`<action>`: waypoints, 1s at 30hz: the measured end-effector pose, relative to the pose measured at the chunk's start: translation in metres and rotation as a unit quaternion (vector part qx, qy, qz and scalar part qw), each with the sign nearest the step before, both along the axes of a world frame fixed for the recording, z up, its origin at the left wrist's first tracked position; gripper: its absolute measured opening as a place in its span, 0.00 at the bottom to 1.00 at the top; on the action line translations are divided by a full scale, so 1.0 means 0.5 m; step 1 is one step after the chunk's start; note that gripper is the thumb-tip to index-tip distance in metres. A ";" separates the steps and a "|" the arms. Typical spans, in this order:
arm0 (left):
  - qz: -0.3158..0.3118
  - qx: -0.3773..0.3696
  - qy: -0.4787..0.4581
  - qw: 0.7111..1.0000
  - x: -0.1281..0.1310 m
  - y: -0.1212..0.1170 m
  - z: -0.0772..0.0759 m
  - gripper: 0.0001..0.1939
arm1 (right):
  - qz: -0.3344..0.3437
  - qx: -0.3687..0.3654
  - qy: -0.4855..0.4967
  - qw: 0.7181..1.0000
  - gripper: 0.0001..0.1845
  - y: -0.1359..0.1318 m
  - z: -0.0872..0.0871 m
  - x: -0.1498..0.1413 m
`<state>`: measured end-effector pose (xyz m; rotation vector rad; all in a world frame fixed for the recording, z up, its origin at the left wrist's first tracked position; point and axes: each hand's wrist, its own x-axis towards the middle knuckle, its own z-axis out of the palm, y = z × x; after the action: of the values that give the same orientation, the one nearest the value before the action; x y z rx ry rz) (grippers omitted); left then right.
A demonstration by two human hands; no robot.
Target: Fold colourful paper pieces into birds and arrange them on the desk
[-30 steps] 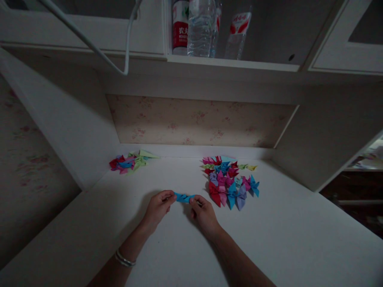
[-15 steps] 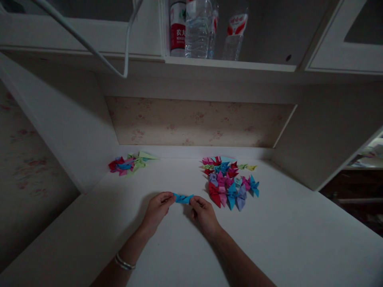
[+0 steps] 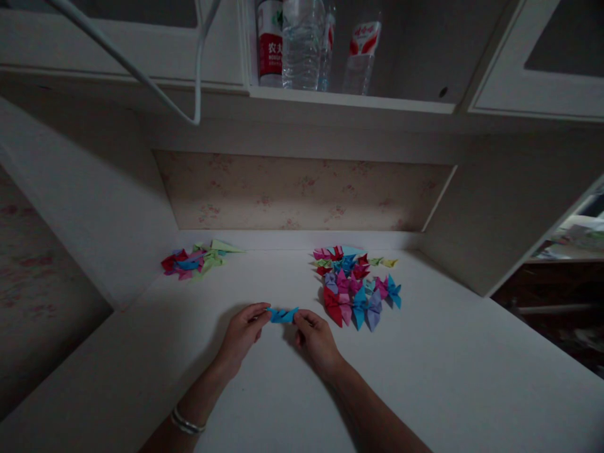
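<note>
White counter (image 3: 448,377) fills lower view, w/ white cabinet (image 3: 231,56) overhead & floral wallpaper panel (image 3: 302,192) at back. L forearm (image 3: 202,393) & R forearm (image 3: 372,409) come in from bottom edge, angled inward. Big multicolor folded-paper pile (image 3: 344,284) lies beyond R hand (image 3: 318,340), to its R; smaller paper pile (image 3: 191,261) back L, well apart from L hand (image 3: 240,333). Hands face each other approx. mid-counter. Fingers pinched, nearly closed, each hand gripping one end of small blue folded paper (image 3: 283,315), stretched level btwn them; can't tell if it touches counter.
</note>
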<state>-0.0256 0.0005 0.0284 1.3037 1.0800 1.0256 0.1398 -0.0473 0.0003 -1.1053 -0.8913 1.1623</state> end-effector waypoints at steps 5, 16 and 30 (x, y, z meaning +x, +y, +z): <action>0.004 0.000 0.002 1.000 0.001 0.003 -0.002 0.26 | -0.002 -0.005 -0.001 1.000 0.23 0.000 0.004 0.000; -0.001 0.008 0.049 0.999 -0.005 0.010 -0.010 0.25 | -0.001 0.008 -0.016 1.000 0.20 0.004 -0.008 0.003; -0.056 -0.023 0.140 0.988 -0.041 0.060 -0.003 0.20 | 0.010 -0.009 -0.068 0.998 0.17 0.001 -0.011 -0.015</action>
<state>-0.0460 0.0303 0.0267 1.4835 1.2175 0.7446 0.1325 -0.0467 -0.0051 -1.2036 -0.9989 1.1234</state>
